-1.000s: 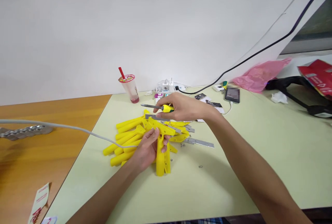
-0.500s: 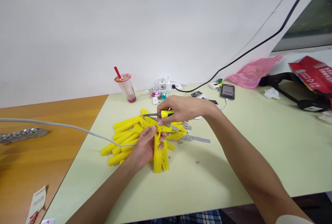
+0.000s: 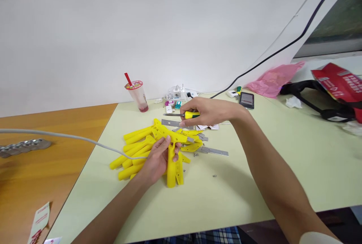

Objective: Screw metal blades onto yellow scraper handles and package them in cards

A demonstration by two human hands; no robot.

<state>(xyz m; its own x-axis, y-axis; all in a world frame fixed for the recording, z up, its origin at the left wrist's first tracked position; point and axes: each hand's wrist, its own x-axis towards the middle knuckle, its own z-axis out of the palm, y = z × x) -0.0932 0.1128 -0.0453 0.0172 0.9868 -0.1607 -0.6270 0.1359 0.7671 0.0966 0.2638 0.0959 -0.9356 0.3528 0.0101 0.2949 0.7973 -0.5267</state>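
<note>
My left hand [image 3: 160, 157] is closed around a yellow plastic handle [image 3: 171, 172], with its thumb on the angled head. A bit of metal blade shows at that head's right end. My right hand [image 3: 209, 112] is raised just above and to the right, gripping a screwdriver [image 3: 191, 115] with a yellow and green handle, its tip pointing left. Below the screwdriver, a flat metal blade [image 3: 169, 123] with holes runs to the right thumb and appears pinched there. More yellow handles [image 3: 135, 149] lie piled under and left of my left hand. Another metal blade [image 3: 215, 151] sticks out right of the pile.
Small screws [image 3: 214, 176] lie on the pale table [image 3: 203, 206]. A plastic cup [image 3: 138, 97] with a red straw stands at the back, left of a power strip [image 3: 177, 92]. A grey cable [image 3: 85, 138] crosses from the left. A phone [image 3: 247, 100] and pink bag [image 3: 275, 80] are back right.
My right hand has moved up and right with the screwdriver, away from the yellow head. The flat blade has come away with it. My left hand stays in place.
</note>
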